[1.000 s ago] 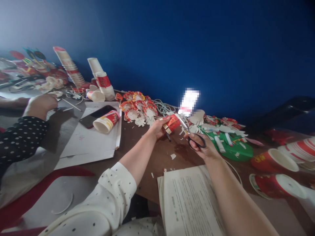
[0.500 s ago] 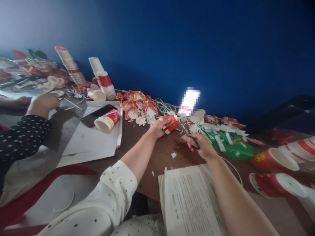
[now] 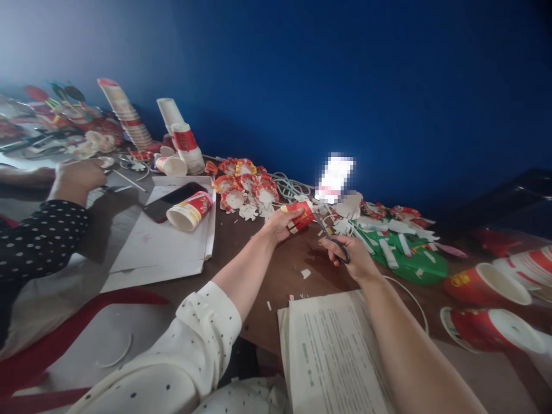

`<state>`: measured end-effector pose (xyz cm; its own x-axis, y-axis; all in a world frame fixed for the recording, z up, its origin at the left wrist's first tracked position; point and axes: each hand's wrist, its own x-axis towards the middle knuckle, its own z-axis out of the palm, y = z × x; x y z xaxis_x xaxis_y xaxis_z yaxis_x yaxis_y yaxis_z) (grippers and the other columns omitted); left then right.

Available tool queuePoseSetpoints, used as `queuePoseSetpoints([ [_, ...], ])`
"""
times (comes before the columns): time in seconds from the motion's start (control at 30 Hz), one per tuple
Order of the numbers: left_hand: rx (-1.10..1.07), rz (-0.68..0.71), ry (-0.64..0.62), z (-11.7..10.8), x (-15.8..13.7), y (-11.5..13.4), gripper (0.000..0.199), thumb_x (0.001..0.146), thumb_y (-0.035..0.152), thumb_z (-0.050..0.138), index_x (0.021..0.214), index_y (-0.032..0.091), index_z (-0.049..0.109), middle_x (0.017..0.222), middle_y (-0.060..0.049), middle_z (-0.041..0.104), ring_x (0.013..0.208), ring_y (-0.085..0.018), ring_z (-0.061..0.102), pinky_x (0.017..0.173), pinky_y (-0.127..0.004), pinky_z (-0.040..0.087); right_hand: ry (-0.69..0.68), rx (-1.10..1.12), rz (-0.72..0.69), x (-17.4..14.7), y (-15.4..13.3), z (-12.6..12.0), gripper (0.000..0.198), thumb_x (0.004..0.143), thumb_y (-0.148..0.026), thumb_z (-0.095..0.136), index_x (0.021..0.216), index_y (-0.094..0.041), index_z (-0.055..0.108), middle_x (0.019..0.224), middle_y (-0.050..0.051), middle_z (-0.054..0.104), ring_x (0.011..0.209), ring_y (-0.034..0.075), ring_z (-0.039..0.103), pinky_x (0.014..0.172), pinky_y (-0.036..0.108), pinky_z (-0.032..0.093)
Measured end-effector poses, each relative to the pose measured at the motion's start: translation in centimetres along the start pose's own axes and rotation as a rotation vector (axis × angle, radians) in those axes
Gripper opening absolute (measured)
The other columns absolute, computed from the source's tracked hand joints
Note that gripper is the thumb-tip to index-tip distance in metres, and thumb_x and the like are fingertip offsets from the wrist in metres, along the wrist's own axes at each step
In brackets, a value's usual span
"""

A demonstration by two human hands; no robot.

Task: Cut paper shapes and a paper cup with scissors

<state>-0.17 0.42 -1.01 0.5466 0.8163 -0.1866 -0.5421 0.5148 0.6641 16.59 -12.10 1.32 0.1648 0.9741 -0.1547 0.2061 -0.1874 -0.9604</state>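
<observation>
Over the brown table, my left hand [image 3: 279, 224] is closed on a red and yellow piece of paper cup [image 3: 303, 215], thumb on top. A pair of scissors with dark handles [image 3: 342, 253] is in my right hand [image 3: 351, 256], fingers wrapped round the handles. The blades [image 3: 319, 221] meet the right edge of the cup piece; how deep they reach into it I cannot make out. Behind my left hand lies a pile of cut red and white cup pieces [image 3: 248, 187]. A small white scrap [image 3: 306, 273] rests on the table below.
A printed booklet [image 3: 328, 345] lies at the front edge. Paper cups [image 3: 487, 283] lie on the right, beside a green sheet [image 3: 420, 264] with scraps. On the left are a white board [image 3: 159, 247], a phone [image 3: 161, 207], stacked cups [image 3: 129, 118] and another person's hand [image 3: 80, 178].
My hands keep nearly the same pose, with the cup piece and scissors still held. The whole view has shifted slightly.
</observation>
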Motion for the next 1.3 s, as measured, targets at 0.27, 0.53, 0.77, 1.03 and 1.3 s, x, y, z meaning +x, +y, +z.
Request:
queuePoseSetpoints([
  [0.27, 0.02, -0.021, -0.022, -0.3, 0.2, 0.3, 0.024, 0.071, 0.018, 0.078, 0.088, 0.008, 0.065, 0.075, -0.009, 0.073, 0.064, -0.019, 0.07, 0.07, -0.035, 0.06, 0.053, -0.015, 0.01, -0.4, -1.0, 0.2, 0.037, 0.064, -0.049, 0.081, 0.076, -0.015, 0.072, 0.047, -0.003, 0.054, 0.042, 0.008, 0.044, 0.038, 0.019, 0.034],
  [0.53, 0.05, 0.01, -0.008, -0.1, -0.1, 0.6, 0.031, 0.065, 0.019, 0.081, 0.09, 0.009, 0.065, 0.075, -0.007, 0.072, 0.064, -0.018, 0.07, 0.068, -0.034, 0.059, -0.024, 0.011, -0.013, -0.1, -0.1, 0.1, 0.033, 0.069, -0.045, 0.079, 0.078, -0.015, 0.071, 0.051, -0.002, 0.057, 0.042, 0.007, 0.047, 0.041, 0.019, 0.037],
  [0.77, 0.077, 0.004, 0.017, 0.8, -0.7, 0.5, 0.03, 0.061, 0.018, 0.084, 0.084, 0.009, 0.065, 0.072, -0.007, 0.072, 0.062, -0.018, 0.069, 0.066, -0.033, 0.059, -0.029, 0.02, 0.004, 0.0, -0.1, -0.1, 0.036, 0.067, -0.046, 0.08, 0.08, -0.014, 0.071, 0.051, -0.002, 0.058, 0.042, 0.007, 0.047, 0.041, 0.019, 0.037],
  [1.03, 0.13, 0.036, -0.005, 1.7, -1.3, 0.3, 0.037, 0.053, 0.022, 0.089, 0.079, 0.008, 0.066, 0.067, -0.006, 0.071, 0.059, -0.015, 0.067, 0.064, -0.029, 0.058, 0.009, 0.085, -0.02, -0.1, -0.1, 0.3, 0.039, 0.069, -0.052, 0.077, 0.068, -0.015, 0.066, 0.05, -0.002, 0.056, 0.041, 0.007, 0.046, 0.04, 0.019, 0.034],
  [1.3, 0.15, 0.1, 0.043, 1.9, -1.3, -0.1, 0.039, 0.054, 0.027, 0.09, 0.081, 0.008, 0.067, 0.066, -0.004, 0.07, 0.061, -0.013, 0.066, 0.071, -0.029, 0.055, 0.088, -0.001, -0.015, 0.0, -0.4, 0.9, 0.04, 0.067, -0.053, 0.078, 0.062, -0.016, 0.064, 0.048, -0.003, 0.055, 0.04, 0.007, 0.045, 0.04, 0.02, 0.035],
])
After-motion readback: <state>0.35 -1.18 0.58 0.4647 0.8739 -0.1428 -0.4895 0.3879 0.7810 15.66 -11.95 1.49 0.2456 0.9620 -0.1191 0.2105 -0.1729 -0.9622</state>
